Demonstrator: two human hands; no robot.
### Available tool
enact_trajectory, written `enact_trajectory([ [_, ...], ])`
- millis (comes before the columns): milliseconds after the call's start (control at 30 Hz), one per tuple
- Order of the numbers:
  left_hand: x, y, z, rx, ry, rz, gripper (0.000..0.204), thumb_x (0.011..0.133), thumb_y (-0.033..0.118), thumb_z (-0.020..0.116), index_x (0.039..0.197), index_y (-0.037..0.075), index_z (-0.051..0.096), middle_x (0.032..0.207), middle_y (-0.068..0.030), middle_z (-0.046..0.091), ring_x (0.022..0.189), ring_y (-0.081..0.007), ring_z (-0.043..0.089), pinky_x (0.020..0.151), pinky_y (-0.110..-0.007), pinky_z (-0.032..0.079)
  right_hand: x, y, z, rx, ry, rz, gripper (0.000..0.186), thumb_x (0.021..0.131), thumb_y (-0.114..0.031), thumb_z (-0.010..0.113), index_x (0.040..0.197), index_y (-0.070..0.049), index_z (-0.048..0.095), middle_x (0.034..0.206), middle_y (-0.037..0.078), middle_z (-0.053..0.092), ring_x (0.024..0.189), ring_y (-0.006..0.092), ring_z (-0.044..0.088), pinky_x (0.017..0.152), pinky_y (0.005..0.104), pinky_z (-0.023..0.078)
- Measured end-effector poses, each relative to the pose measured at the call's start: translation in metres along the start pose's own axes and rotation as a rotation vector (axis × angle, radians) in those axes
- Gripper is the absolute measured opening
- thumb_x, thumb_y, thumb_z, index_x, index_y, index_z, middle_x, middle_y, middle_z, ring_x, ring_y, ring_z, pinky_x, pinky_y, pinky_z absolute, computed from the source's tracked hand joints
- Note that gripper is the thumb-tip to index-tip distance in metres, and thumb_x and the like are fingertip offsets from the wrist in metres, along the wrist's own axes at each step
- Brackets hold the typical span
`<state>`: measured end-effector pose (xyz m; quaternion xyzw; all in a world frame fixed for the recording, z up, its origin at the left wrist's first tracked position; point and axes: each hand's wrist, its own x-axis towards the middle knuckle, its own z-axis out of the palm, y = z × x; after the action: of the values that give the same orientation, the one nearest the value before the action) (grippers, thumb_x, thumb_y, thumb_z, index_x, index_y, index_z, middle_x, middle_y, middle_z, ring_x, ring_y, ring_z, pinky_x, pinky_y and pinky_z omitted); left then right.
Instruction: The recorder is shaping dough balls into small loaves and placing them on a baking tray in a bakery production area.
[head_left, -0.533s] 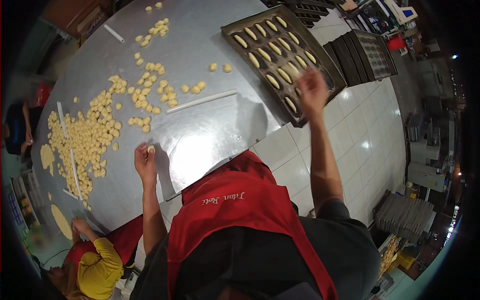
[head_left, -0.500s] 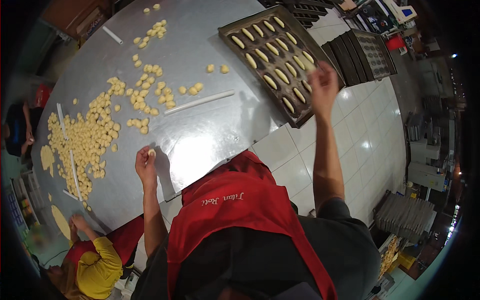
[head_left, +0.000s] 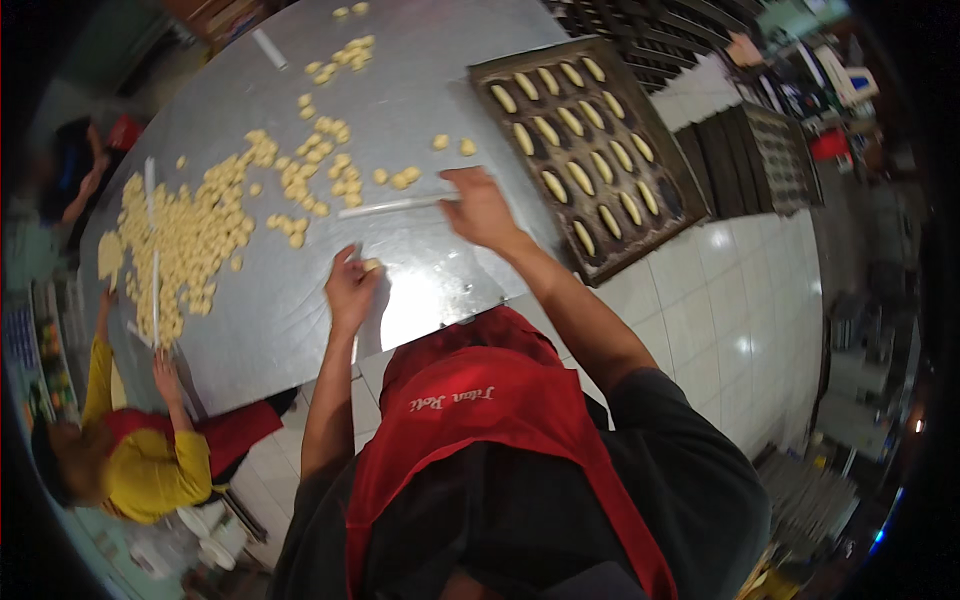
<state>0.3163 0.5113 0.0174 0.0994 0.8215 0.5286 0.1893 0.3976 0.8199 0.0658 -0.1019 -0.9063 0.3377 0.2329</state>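
My left hand [head_left: 350, 285] is closed on a small pale dough piece [head_left: 371, 265] near the front edge of the steel table [head_left: 230, 340]. My right hand [head_left: 478, 210] is over the right end of a white rod [head_left: 390, 208], fingers apart; whether it touches the rod is unclear. Loose dough balls [head_left: 404, 178] lie just beyond, and a large spread of them [head_left: 215, 230] covers the table's left side. To the right, a dark tray [head_left: 670, 200] holds several rows of elongated dough pieces [head_left: 630, 207] in oval hollows.
A co-worker in yellow sleeves [head_left: 150, 465] works at the lower left among dough and more rods [head_left: 155, 300]. Another person [head_left: 75, 170] stands at the far left. Stacked dark trays [head_left: 720, 160] are at the right, above a tiled floor [head_left: 700, 330]; grey stacks [head_left: 810, 490] sit lower right.
My right hand has left the tray and swung left to the rod. My left hand has risen slightly with its dough piece. The view has shifted, and the yellow-sleeved co-worker's arms are farther apart.
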Motion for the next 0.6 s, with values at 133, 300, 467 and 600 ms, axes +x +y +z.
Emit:
enact_trajectory([
  [133,-0.001,-0.004,0.013,0.738,0.058,0.626,0.035,0.097,0.013,0.071,0.133,0.009,0.074,0.123,-0.0194,0.076,0.111,-0.0406,0.069,0.097,-0.051,0.056,-0.002,-0.013,0.084,-0.202,-0.107,-0.069,0.049,0.092,-0.019,0.082,0.137,-0.007,0.067,0.125,0.016,0.071,0.125,0.0384,0.063,0.109,0.0533,0.047],
  [300,-0.057,0.041,0.001,0.864,0.063,0.581,0.059,0.105,0.026,0.064,0.160,0.007,0.058,0.173,-0.0279,0.040,0.159,-0.0457,0.038,0.127,-0.059,0.034,-0.060,-0.027,0.073,-0.186,-0.148,-0.038,0.036,0.093,-0.016,0.078,0.128,-0.007,0.073,0.119,0.011,0.071,0.116,0.0342,0.064,0.103,0.0498,0.049],
  [467,0.025,0.017,-0.016,0.893,0.085,0.432,0.078,0.110,0.035,0.054,0.177,0.008,0.024,0.183,-0.0267,0.016,0.169,-0.0462,0.015,0.137,-0.059,0.011,-0.027,-0.041,0.105,-0.077,-0.204,-0.456,0.036,0.096,-0.019,0.075,0.130,-0.007,0.073,0.120,0.009,0.072,0.114,0.0331,0.064,0.101,0.0479,0.049],
  [600,0.056,0.016,-0.025,1.000,0.125,0.457,0.076,0.112,0.036,0.051,0.177,0.006,0.024,0.183,-0.0268,0.014,0.169,-0.0459,0.014,0.137,-0.060,0.007,0.007,-0.055,0.111,-0.129,-0.164,-0.198,0.045,0.099,-0.030,0.076,0.137,-0.007,0.070,0.124,0.011,0.070,0.116,0.0349,0.062,0.101,0.0497,0.048],
])
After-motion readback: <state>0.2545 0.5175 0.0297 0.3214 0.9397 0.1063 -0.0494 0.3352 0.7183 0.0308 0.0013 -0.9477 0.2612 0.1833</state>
